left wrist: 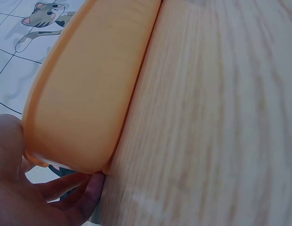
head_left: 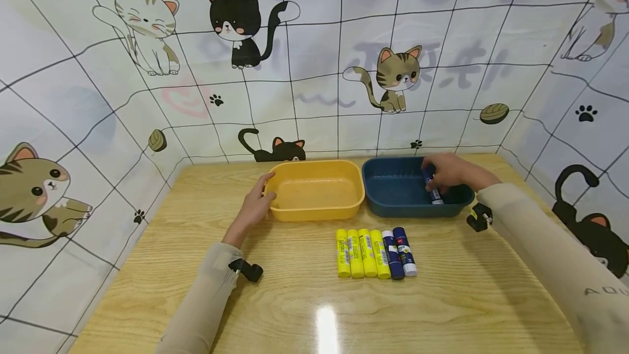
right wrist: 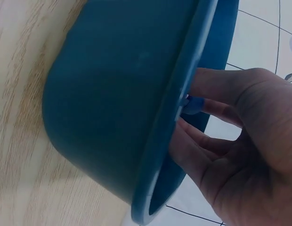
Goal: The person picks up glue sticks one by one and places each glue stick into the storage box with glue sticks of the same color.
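Observation:
In the head view, my right hand (head_left: 444, 172) reaches into the dark-blue tray (head_left: 393, 211) and pinches a dark-blue glue stick (head_left: 435, 196), which stands tilted with its white end low. In the right wrist view the tray wall hides most of that stick; a bit of blue (right wrist: 193, 105) shows between the fingers. The yellow tray (head_left: 314, 214) is next to the blue one, and my left hand (head_left: 255, 204) holds its left end. Seen from the left wrist, the fingers (left wrist: 89, 197) curl against that end wall, low near the tabletop.
A row of glue sticks lies in front of the trays: several yellow ones (head_left: 366, 253) and two dark-blue ones (head_left: 399, 253). The wooden table (head_left: 295, 299) meets a cat-patterned cloth (head_left: 319, 70) behind and at both sides.

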Tool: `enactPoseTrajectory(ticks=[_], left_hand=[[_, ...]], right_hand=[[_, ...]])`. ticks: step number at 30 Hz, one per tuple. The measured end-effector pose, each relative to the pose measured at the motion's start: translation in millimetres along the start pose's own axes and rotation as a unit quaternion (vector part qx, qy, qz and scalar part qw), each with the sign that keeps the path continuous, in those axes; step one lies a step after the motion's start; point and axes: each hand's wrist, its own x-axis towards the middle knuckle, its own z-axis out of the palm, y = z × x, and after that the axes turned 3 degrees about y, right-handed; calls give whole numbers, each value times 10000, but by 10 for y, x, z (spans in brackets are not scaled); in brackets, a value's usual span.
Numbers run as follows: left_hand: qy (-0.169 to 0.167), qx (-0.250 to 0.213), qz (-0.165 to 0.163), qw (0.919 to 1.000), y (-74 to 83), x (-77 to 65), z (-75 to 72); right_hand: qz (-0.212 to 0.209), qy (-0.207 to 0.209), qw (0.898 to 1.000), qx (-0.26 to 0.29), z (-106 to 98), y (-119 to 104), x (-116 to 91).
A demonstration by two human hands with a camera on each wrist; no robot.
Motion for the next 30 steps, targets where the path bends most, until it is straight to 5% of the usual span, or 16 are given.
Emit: enactPoseTrajectory(ticks=[7, 15, 30], left_hand=[[43, -8, -5, 10000, -8, 1, -5], [34, 16, 33, 10000, -15, 3, -2], [37, 61, 30, 10000, -8, 7, 11]], right_hand=[[111, -96, 9996, -236, 0, -6, 28], [408, -716, 9965, -126, 19, -19, 36], [652, -761, 9948, -150, 55, -19, 50]])
